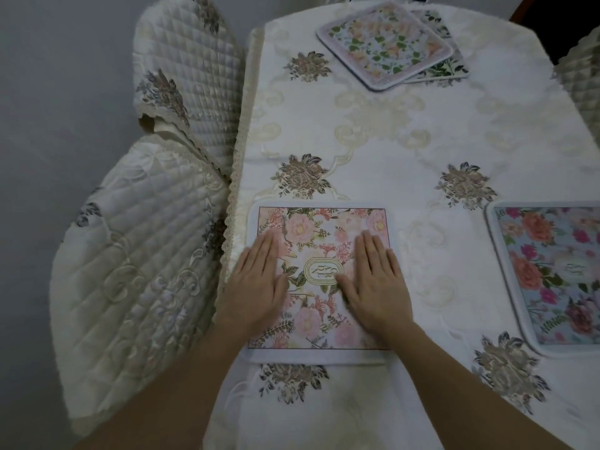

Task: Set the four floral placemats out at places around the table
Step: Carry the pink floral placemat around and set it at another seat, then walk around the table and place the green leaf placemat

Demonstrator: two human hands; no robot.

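A pink floral placemat lies flat at the table's near left edge. My left hand and my right hand both rest palm down on it, fingers extended and held together, holding nothing. A blue placemat with red and orange flowers lies at the right, partly cut off by the frame. At the far end, a peach-and-green floral placemat lies stacked askew on top of another placemat with green leaves, of which only the right and near edges show.
The table wears a cream embroidered cloth with brown flower motifs. Two quilted covered chairs stand at the left, one near and one farther back. Another covered chair shows at the right edge.
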